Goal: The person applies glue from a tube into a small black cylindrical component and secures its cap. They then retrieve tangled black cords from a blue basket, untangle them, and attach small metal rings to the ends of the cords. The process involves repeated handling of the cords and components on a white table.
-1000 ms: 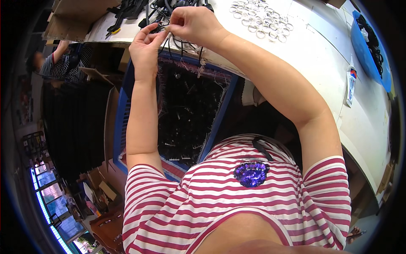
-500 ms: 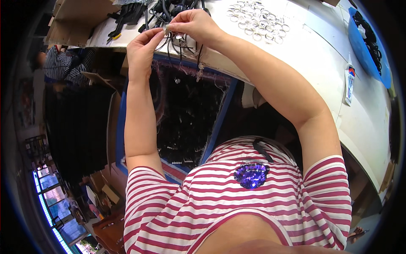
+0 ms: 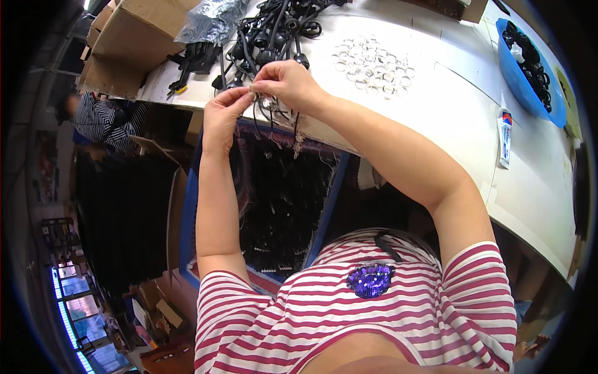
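At the table's near edge, my left hand (image 3: 222,119) and my right hand (image 3: 290,86) meet fingertip to fingertip. Both are closed in a pinch on something small and pale that I cannot make out. Right below the fingers, thin black cords (image 3: 271,118) and small clear or silvery bits hang over the edge. Just beyond my hands lies a heap of black cables with round black fittings (image 3: 268,38). To the right of it, many clear and silvery rings (image 3: 374,65) are spread on the white tabletop (image 3: 430,118).
Below the edge stands a blue-framed bin (image 3: 333,199) of dark pieces. A cardboard box (image 3: 134,43), plastic bag (image 3: 215,19) and black clip-like parts (image 3: 193,62) are at the far left. A glue tube (image 3: 504,138) and blue basin (image 3: 529,87) lie right. Another person (image 3: 106,121) is beyond, left.
The view has tilted, so the table and hands sit lower in the picture and more of the cable heap shows. Both hands stay pinched together at the table's edge.
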Demonstrator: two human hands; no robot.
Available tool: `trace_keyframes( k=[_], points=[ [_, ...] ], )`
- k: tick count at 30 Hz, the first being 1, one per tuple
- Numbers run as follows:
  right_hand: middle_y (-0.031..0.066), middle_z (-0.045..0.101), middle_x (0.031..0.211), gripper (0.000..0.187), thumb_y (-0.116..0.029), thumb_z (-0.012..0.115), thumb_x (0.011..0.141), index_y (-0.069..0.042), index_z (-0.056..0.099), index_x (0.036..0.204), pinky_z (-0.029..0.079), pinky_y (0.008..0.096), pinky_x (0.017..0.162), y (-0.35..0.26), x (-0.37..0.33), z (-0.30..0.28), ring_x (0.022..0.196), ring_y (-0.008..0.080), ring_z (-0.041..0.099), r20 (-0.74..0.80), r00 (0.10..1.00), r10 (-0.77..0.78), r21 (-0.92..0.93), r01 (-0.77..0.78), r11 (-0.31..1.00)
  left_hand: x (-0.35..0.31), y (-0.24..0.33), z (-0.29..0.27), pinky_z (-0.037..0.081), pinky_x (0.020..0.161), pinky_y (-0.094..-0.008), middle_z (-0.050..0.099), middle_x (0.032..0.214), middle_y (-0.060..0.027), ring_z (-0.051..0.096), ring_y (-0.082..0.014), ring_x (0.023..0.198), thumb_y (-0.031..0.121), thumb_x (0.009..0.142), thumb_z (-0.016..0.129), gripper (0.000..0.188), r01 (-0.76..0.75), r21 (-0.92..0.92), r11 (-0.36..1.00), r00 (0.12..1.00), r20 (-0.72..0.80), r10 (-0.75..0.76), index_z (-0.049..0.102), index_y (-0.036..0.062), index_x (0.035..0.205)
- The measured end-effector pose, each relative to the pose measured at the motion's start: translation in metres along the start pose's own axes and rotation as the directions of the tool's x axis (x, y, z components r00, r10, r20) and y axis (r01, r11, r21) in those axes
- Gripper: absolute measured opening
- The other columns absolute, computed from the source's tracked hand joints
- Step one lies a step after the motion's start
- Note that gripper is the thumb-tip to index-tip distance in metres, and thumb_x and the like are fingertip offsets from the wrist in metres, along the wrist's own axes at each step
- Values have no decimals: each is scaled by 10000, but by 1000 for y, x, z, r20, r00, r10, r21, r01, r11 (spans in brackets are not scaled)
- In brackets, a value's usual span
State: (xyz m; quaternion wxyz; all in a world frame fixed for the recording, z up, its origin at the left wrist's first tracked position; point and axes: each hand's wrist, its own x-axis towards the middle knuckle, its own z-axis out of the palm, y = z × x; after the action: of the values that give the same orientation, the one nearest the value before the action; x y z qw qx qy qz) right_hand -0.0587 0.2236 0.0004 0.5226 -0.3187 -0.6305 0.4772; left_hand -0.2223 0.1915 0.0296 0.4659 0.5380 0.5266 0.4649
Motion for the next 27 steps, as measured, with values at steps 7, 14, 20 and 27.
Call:
trace_keyframes(
  k=[7,14,20,27],
  points=[
    [4,586,691,110,-144,638,781,-40,603,771,443,193,577,-2,6,-13,600,69,538,280,896,343,388,-433,814,18,-12,-10,437,707,-195,625,807,-37,567,-93,755,10,737,656,127,166,-202,965,972,197,-126,636,7,862],
    [62,610,674,148,-155,641,744,-22,612,802,459,247,570,-13,6,-12,585,113,562,56,998,14,-256,1,967,5,-4,6,448,684,-186,633,814,-69,580,-91,716,9,743,650,135,-84,-66,994,996,-21,83,631,-35,869],
    [32,587,664,131,-147,630,753,-32,590,800,439,255,532,-19,0,-7,576,112,541,-18,995,-100,-227,93,969,1,-6,16,447,665,-174,626,805,-58,577,-85,704,17,758,642,138,-189,-106,976,979,-97,179,617,-32,885],
    [73,608,695,91,-141,581,741,-54,579,712,483,320,523,-18,-6,-2,592,219,602,-1,914,-405,-552,337,762,-4,-5,15,440,662,-175,623,785,-44,566,-78,687,30,737,668,142,-159,-82,984,985,-81,153,623,-28,859]
  ],
)
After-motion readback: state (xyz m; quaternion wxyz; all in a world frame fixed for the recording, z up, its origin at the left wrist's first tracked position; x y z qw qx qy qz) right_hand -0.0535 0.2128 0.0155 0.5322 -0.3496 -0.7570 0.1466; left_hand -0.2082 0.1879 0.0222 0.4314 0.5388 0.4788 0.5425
